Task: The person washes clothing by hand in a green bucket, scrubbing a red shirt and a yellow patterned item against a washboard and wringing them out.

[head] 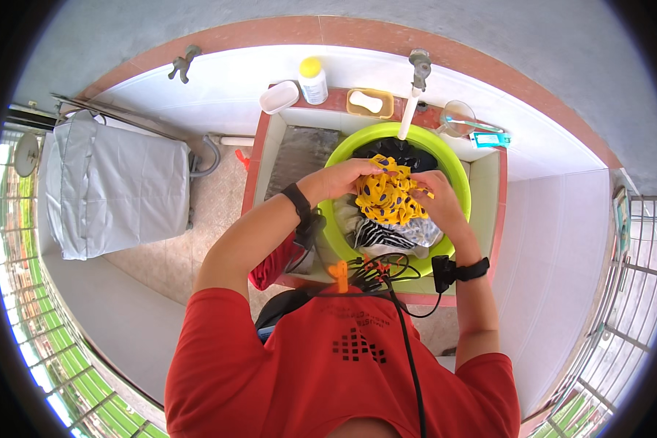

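Note:
My left hand point(350, 176) and my right hand point(435, 197) both grip a bunched yellow cloth with dark dots point(390, 198). They hold it from either side over a lime-green plastic basin point(335, 230). Under and around the cloth, the basin holds black fabric point(397, 150), a black-and-white striped piece point(378, 234) and whitish fabric point(424, 230). The basin stands in a tiled sink point(484, 191). Above its far edge, a tap with a white pipe point(409, 112) points down. The fingertips are partly hidden in the folds.
On the sink's back ledge are a white dish point(279, 97), a yellow-capped bottle point(313, 82), a soap dish with white soap point(370, 103), a clear cup point(457, 117), a toothbrush and a toothpaste tube point(490, 140). A ribbed slab point(301, 159) lies left of the basin. Cables hang near its front rim.

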`<state>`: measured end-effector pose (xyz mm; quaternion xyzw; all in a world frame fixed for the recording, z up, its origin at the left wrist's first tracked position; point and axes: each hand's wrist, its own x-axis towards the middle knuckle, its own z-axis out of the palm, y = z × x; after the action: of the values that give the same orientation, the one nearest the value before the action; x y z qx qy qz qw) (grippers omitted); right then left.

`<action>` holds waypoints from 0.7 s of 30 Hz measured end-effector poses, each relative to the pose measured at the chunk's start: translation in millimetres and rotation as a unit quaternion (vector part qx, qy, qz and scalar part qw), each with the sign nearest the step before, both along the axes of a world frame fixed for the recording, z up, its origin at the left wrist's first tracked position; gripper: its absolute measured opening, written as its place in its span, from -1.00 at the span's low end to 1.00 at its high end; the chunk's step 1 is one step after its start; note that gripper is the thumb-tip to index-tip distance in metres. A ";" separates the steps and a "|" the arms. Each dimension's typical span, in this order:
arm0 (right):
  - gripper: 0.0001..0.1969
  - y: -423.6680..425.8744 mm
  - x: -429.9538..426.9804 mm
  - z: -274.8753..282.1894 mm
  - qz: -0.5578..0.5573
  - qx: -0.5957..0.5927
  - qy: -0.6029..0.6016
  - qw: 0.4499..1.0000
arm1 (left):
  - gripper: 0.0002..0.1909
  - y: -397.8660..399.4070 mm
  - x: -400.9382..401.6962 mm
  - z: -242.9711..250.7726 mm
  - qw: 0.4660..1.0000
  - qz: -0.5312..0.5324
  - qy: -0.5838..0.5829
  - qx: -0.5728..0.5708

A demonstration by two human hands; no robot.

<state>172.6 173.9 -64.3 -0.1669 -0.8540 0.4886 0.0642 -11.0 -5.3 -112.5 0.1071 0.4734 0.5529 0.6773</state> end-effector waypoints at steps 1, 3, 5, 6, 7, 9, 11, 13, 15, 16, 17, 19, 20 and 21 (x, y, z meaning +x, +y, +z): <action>-0.77 -12.2 -7.3 -12.6 -0.007 0.088 0.041 0.995 | -0.60 3.6 2.5 5.8 1.000 -0.004 -0.001 0.001; -0.77 -14.7 -13.4 -28.6 -0.015 0.176 0.079 0.981 | -0.59 8.2 5.3 22.1 0.998 -0.032 -0.005 0.049; -0.78 -6.6 -18.8 -35.5 0.048 0.023 0.021 0.998 | -0.58 11.9 3.8 44.6 0.998 -0.041 -0.003 0.037; -0.83 -2.4 -24.3 -29.0 0.015 -0.046 -0.070 0.996 | -0.58 8.4 -1.6 48.7 0.997 -0.060 0.015 0.036; -0.83 5.5 -23.4 -26.3 0.017 -0.047 -0.069 0.996 | -0.57 5.3 -5.3 50.5 0.996 -0.082 0.033 0.035; -0.86 21.7 -17.6 -20.7 -0.077 -0.187 0.001 0.979 | -0.49 -1.6 -9.3 47.8 0.992 -0.087 0.081 0.033; -0.85 21.4 -19.1 16.0 -0.091 -0.320 0.056 0.942 | -0.43 -16.0 -13.7 32.3 0.945 -0.165 0.282 -0.013; -0.83 23.2 -13.2 44.8 -0.113 -0.438 0.112 0.885 | -0.39 -19.0 -7.9 24.3 0.933 -0.156 0.324 -0.015; -0.82 19.2 -3.7 61.0 -0.057 -0.426 0.114 0.896 | -0.39 -13.3 -5.8 20.3 0.911 -0.221 0.345 -0.046; -0.82 14.2 -0.9 70.2 -0.059 -0.426 0.113 0.896 | -0.40 -5.5 -7.6 26.3 0.876 -0.287 0.384 -0.052; -0.82 6.2 -0.1 79.7 -0.071 -0.420 0.122 0.897 | -0.40 -2.0 -5.1 27.8 0.876 -0.288 0.383 -0.051; -0.83 4.1 -0.5 89.6 -0.081 -0.414 0.129 0.898 | -0.42 0.8 -0.4 28.8 0.881 -0.246 0.400 -0.060; -0.84 8.2 -2.0 91.4 -0.095 -0.406 0.134 0.899 | -0.42 -0.8 -1.8 24.1 0.882 -0.245 0.399 -0.061; -0.85 12.7 -3.4 93.2 -0.109 -0.398 0.139 0.900 | -0.44 -3.6 -5.6 16.3 0.918 -0.190 0.346 -0.046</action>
<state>169.2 186.6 28.8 -0.2008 -0.5467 0.7963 0.1635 -16.6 -8.9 -96.2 0.3476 0.6739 0.3201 0.5679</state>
